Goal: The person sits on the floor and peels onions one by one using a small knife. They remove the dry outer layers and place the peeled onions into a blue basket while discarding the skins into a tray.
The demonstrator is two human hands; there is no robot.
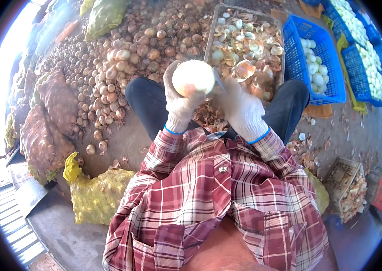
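Note:
My left hand (179,110), in a white knit glove with a blue cuff edge, grips a large onion (193,77). Most of its surface is pale and bright, with a brownish patch low down. My right hand (245,106), gloved the same way and blurred, holds a knife whose thin blade (218,80) points at the onion's right side. The handle is hidden in that fist. Just beyond my hands lies a shallow crate (283,67) of onion skins and scraps (245,69). More loose brown skins (211,120) lie between my legs.
A heap of unpeeled onions (136,47) spreads ahead and left. Mesh sacks (47,139) stand at the left, a yellow one (99,196) nearer me. At right, a blue crate (338,91) holds peeled onions (316,73); fuller blue crates (356,73) stand beyond. A scrap crate (338,179) sits lower right.

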